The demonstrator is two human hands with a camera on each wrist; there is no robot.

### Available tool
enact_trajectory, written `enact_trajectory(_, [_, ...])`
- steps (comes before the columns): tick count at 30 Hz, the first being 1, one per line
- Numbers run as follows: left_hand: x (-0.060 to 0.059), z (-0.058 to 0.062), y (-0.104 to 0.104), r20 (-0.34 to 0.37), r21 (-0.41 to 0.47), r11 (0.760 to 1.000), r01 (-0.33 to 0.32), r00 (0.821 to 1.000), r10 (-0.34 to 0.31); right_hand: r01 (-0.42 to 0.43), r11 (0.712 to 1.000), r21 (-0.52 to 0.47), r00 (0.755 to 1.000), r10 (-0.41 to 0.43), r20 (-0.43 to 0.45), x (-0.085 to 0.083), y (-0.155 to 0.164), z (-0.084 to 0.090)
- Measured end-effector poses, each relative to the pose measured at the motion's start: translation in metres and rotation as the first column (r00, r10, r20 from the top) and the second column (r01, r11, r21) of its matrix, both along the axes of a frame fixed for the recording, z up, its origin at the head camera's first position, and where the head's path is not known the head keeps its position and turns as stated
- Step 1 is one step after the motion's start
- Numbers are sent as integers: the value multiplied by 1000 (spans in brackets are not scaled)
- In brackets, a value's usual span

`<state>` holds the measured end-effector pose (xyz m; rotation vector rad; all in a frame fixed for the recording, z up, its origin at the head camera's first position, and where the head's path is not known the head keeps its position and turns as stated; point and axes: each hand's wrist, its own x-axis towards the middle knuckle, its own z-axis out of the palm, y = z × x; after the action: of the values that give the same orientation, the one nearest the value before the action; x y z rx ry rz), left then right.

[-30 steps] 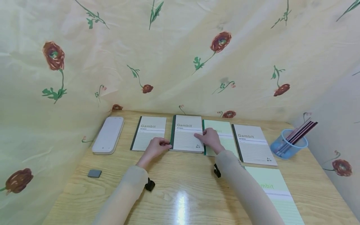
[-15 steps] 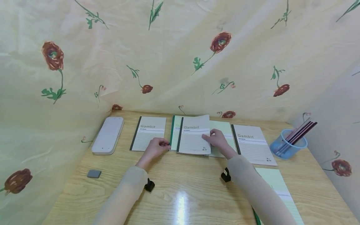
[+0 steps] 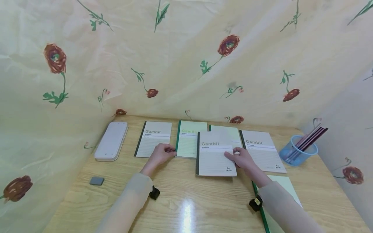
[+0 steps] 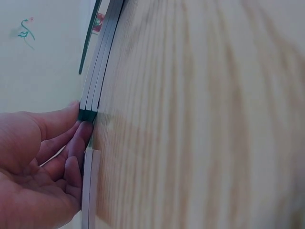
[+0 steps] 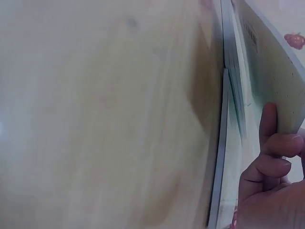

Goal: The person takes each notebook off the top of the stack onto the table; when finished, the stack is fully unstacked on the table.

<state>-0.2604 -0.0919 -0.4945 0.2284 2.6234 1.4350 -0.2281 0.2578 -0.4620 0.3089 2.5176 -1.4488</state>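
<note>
My right hand pinches the right edge of a white notebook with a dark spine and "Gambit" on its cover. The notebook is raised and tilted, and its back cover with a barcode shows in the right wrist view. It partly covers a pale green notebook behind it. My left hand holds the lower spine corner of a small notebook stack, thumb at its top and a finger at the green spine. A pale green notebook tops that stack.
White notebooks lie to the left and right. A larger green notebook lies under my right forearm. A blue pen cup with pencils stands at the right, a white case and a grey eraser at the left.
The right hand has lifted the white notebook off the stack and moved it right and nearer to me, uncovering the green notebook under it. The left hand has stayed in place.
</note>
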Motion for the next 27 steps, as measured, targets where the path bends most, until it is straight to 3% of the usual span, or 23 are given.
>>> enact_trajectory(13, [1, 3, 0, 19, -11, 1000, -8, 1000, 8, 28, 994, -108, 997, -19, 80, 75, 26, -2])
enact_trajectory(27, [2, 3, 1, 26, -8, 1000, -7, 1000, 7, 95, 988, -119, 983, -74, 166, 124, 37, -9])
